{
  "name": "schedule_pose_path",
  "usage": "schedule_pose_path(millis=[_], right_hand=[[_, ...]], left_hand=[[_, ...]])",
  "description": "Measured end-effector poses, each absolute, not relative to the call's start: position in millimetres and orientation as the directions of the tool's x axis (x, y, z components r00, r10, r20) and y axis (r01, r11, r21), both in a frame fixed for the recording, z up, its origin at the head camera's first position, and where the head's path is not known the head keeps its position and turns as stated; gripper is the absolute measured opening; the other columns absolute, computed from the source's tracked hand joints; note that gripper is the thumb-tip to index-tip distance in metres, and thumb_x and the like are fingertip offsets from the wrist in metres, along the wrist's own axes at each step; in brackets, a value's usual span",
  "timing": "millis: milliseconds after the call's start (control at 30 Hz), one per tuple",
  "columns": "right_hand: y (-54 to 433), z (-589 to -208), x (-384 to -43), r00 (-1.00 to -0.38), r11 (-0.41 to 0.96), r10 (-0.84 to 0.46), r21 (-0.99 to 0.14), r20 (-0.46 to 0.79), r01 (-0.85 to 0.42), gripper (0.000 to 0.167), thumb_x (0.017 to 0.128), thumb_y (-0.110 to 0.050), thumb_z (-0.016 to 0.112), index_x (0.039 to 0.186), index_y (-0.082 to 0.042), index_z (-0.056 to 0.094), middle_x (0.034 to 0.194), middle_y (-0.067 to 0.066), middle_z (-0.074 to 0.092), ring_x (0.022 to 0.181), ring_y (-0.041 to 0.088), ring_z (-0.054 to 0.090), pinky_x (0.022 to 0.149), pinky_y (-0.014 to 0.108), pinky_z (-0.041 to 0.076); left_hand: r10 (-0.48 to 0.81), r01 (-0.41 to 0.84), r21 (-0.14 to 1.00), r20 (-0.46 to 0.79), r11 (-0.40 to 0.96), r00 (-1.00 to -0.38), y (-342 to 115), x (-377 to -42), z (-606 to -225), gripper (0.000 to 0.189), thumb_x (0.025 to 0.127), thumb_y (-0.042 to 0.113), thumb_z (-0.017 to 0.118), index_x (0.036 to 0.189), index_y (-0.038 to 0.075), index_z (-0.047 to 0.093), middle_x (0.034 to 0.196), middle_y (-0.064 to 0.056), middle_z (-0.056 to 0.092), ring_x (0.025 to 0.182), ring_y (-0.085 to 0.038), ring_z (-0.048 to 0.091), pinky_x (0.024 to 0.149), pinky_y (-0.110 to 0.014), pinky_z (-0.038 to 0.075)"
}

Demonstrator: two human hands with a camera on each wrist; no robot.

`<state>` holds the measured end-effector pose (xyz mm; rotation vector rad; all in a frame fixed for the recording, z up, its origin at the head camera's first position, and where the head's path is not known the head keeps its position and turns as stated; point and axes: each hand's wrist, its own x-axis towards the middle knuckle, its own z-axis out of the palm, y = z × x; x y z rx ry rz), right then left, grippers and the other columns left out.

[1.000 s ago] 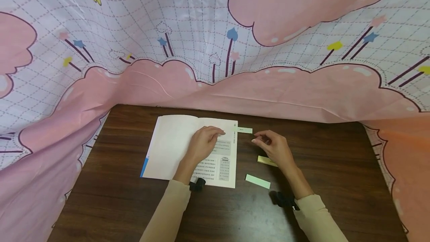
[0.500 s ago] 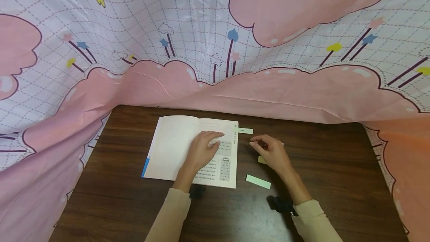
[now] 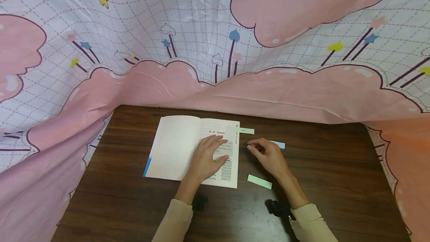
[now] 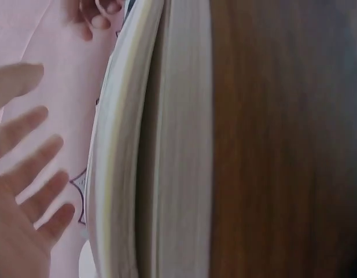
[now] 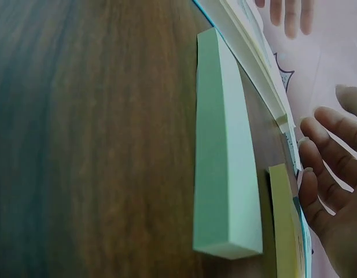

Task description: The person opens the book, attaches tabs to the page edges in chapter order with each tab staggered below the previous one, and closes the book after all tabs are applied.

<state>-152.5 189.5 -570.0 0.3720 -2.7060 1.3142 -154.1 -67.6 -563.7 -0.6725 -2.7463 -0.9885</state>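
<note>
Over open book (image 3: 186, 141), R pg. (image 3: 218, 127), L hand (image 3: 206, 160) is hanging spread, contact unclear; R hand (image 3: 268, 157) is hanging beside, loosely curled, pinching nothing visible. 1 green tab (image 3: 247, 131) is jutting from upper R edge; keeping pg. flat near tab is prob. best.

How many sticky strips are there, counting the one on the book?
4: green tab jutting from the book, blue strip partly behind the right hand, green pad lowest in the head view, yellow pad only in the right wrist view. Others may be hidden.
</note>
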Motion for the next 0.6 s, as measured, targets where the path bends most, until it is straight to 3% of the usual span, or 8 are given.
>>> schedule_pose_path(millis=[433,600], right_hand=[[189.0,-572.5,-152.8,-0.961,0.606,-0.185,-0.746,0.205,-0.276,0.017,0.096,-0.022,0.068,0.110,-0.014,0.074,0.095,-0.007,0.069,0.067,0.013,0.055,0.061,0.028,0.048],[188.9,-572.7,-154.1,-0.956,0.611,-0.195,-0.736,0.220,-0.294,0.017,0.096,-0.021,0.068,0.111,-0.015,0.074,0.095,-0.006,0.069,0.064,0.012,0.052,0.059,0.028,0.046]], left_hand=[[0.303,0.362,0.424,0.202,0.830,-0.931,-31.7,-146.7,-573.4,0.064,0.083,0.050,0.074,0.136,0.017,0.060,0.151,-0.010,0.042,0.145,-0.036,0.028,0.118,-0.057,0.018],[0.288,0.337,0.376,0.181,0.863,-0.940,-23.7,-145.5,-576.6,0.072,0.082,0.055,0.072,0.140,0.016,0.056,0.155,-0.010,0.037,0.147,-0.036,0.024,0.120,-0.054,0.012]])
